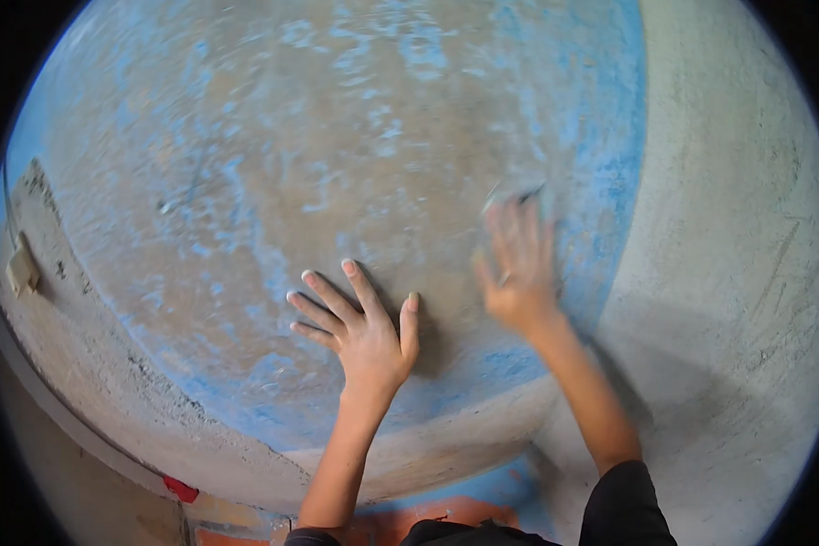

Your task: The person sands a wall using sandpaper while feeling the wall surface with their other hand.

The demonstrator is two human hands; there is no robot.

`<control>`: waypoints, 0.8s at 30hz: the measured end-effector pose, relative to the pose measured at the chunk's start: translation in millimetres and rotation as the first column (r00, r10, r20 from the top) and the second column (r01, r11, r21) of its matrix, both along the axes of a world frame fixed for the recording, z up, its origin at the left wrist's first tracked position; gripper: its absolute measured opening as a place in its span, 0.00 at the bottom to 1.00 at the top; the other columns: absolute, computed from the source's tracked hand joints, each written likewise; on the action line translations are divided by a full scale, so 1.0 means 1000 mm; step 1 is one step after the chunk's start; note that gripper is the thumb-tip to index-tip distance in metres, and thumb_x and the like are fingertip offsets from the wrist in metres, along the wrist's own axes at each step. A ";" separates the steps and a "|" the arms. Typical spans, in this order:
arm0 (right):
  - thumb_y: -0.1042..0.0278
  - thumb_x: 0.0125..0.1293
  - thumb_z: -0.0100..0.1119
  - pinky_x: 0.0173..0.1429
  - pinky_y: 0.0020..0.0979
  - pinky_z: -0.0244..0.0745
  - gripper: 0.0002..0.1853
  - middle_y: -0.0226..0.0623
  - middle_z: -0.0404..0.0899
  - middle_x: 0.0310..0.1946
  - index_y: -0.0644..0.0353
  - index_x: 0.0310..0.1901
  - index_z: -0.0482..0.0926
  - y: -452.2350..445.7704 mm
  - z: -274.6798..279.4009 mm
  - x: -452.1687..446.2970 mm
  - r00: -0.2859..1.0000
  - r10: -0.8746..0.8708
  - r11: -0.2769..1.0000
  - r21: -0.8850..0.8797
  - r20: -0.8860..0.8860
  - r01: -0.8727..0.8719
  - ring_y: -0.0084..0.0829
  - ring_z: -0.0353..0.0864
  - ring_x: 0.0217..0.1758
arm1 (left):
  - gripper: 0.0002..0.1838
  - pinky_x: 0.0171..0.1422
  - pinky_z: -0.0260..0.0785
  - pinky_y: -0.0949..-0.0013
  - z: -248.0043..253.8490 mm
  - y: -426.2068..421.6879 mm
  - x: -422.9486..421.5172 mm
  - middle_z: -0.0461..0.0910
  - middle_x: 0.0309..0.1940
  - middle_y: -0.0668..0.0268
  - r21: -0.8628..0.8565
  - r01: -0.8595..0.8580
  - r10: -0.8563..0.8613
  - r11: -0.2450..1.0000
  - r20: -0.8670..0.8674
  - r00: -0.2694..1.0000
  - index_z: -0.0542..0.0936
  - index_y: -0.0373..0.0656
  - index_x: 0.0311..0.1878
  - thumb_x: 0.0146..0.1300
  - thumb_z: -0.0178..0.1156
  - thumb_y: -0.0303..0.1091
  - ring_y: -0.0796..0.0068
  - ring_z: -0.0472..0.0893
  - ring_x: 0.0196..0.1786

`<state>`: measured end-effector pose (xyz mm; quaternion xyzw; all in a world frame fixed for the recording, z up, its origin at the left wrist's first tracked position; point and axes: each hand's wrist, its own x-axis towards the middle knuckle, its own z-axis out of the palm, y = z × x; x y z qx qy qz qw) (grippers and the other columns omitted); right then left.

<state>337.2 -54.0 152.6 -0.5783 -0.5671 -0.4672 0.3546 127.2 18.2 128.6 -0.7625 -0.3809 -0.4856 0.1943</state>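
Note:
My left hand (370, 338) lies against the worn wall (337, 200), its fingers spread and pale dust on the fingertips. Nothing is in it. Higher up and to the right, my right hand (520, 264) is blurred by motion, with its fingers stretched upward along the same wall. A thin piece with a dark edge (530, 194) shows at its fingertips, partly covered by them; its kind cannot be made out. A ring sits on one finger. Blue paint remains in patches and along the wall's borders, with grey-brown surface showing between.
A bare grey wall (728, 227) meets the painted one at the right. On the left, a pale electrical box (22, 266) with a cable hangs by a rough plaster strip. Low down are a red scrap (180, 490) and an orange-and-blue surface (455, 511).

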 end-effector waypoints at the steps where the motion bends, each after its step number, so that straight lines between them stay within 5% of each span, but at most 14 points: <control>1: 0.59 0.57 0.63 0.77 0.55 0.51 0.41 0.38 0.62 0.75 0.41 0.75 0.62 -0.006 -0.028 -0.004 0.999 -0.020 0.992 -0.121 0.031 0.023 0.48 0.58 0.78 | 0.50 0.61 0.13 0.15 -0.004 -0.005 0.011 0.20 0.74 0.29 -0.004 0.005 -0.005 1.000 -0.022 1.000 0.37 0.35 0.79 0.72 0.48 0.59 0.21 0.15 0.73; 4: 0.59 0.58 0.61 0.77 0.54 0.51 0.41 0.40 0.60 0.76 0.41 0.75 0.62 -0.019 -0.062 0.012 0.990 0.141 0.976 -0.163 -0.017 -0.142 0.51 0.57 0.78 | 0.51 0.61 0.13 0.14 -0.026 -0.017 0.043 0.19 0.73 0.27 -0.032 0.019 -0.021 0.999 -0.086 0.996 0.36 0.34 0.79 0.71 0.49 0.60 0.20 0.14 0.72; 5: 0.58 0.62 0.58 0.78 0.52 0.48 0.38 0.45 0.59 0.76 0.47 0.75 0.62 -0.023 -0.051 0.025 0.997 0.048 0.983 -0.176 -0.060 -0.058 0.53 0.55 0.79 | 0.51 0.60 0.13 0.14 -0.035 -0.019 0.052 0.18 0.73 0.27 -0.041 0.018 -0.022 0.999 -0.111 0.994 0.36 0.34 0.79 0.71 0.49 0.61 0.19 0.14 0.71; 8: 0.56 0.68 0.55 0.78 0.56 0.43 0.35 0.49 0.57 0.76 0.53 0.75 0.60 -0.023 0.003 0.073 0.934 0.058 0.972 0.234 -0.351 0.027 0.55 0.53 0.79 | 0.52 0.59 0.11 0.14 -0.068 -0.025 0.087 0.16 0.72 0.26 -0.020 0.018 -0.021 1.000 -0.147 0.989 0.36 0.34 0.79 0.71 0.48 0.62 0.18 0.12 0.70; 9: 0.54 0.73 0.50 0.78 0.60 0.39 0.34 0.55 0.55 0.75 0.62 0.75 0.59 -0.022 -0.002 0.081 0.928 0.035 0.969 0.238 -0.372 0.059 0.59 0.51 0.79 | 0.52 0.58 0.09 0.14 -0.071 -0.029 0.099 0.15 0.72 0.26 -0.064 0.056 -0.062 0.996 -0.100 0.993 0.35 0.34 0.79 0.71 0.47 0.63 0.16 0.11 0.69; 12: 0.55 0.74 0.49 0.77 0.63 0.38 0.34 0.58 0.54 0.75 0.65 0.74 0.58 -0.014 -0.092 0.057 0.909 0.057 0.983 0.184 -0.412 0.022 0.63 0.49 0.78 | 0.50 0.58 0.05 0.16 -0.061 -0.045 0.125 0.18 0.73 0.26 -0.164 0.168 -0.162 0.972 0.047 0.986 0.39 0.36 0.79 0.71 0.48 0.61 0.14 0.13 0.69; 14: 0.56 0.73 0.49 0.77 0.64 0.39 0.33 0.61 0.54 0.75 0.67 0.74 0.58 -0.010 -0.176 0.044 0.873 0.027 0.991 0.127 -0.488 0.040 0.66 0.48 0.78 | 0.50 0.59 0.07 0.16 -0.063 -0.042 0.135 0.18 0.73 0.26 -0.089 0.098 -0.102 0.991 -0.037 0.994 0.38 0.36 0.79 0.71 0.48 0.60 0.16 0.13 0.69; 18: 0.58 0.73 0.49 0.77 0.64 0.40 0.33 0.58 0.55 0.75 0.66 0.74 0.59 -0.033 -0.108 0.079 0.894 0.075 0.992 0.122 -0.442 -0.023 0.63 0.49 0.79 | 0.47 0.62 0.07 0.19 -0.086 -0.038 0.136 0.21 0.75 0.29 0.054 0.040 -0.028 0.998 -0.209 0.977 0.41 0.37 0.80 0.72 0.48 0.59 0.20 0.15 0.72; 21: 0.58 0.72 0.50 0.77 0.64 0.39 0.33 0.57 0.54 0.76 0.65 0.74 0.58 -0.038 -0.031 0.114 0.923 0.079 0.986 0.167 -0.377 -0.016 0.62 0.49 0.79 | 0.43 0.67 0.05 0.24 -0.101 -0.036 0.142 0.27 0.78 0.38 0.080 0.057 -0.045 0.995 -0.148 0.988 0.49 0.45 0.80 0.71 0.49 0.58 0.25 0.19 0.76; 24: 0.58 0.72 0.50 0.77 0.64 0.38 0.34 0.57 0.54 0.76 0.65 0.75 0.58 -0.031 -0.067 0.097 0.895 0.097 0.984 0.178 -0.436 -0.019 0.63 0.49 0.79 | 0.42 0.67 0.05 0.25 -0.100 -0.037 0.142 0.28 0.78 0.37 0.064 0.079 -0.070 0.995 -0.127 0.989 0.49 0.45 0.80 0.72 0.49 0.58 0.26 0.21 0.76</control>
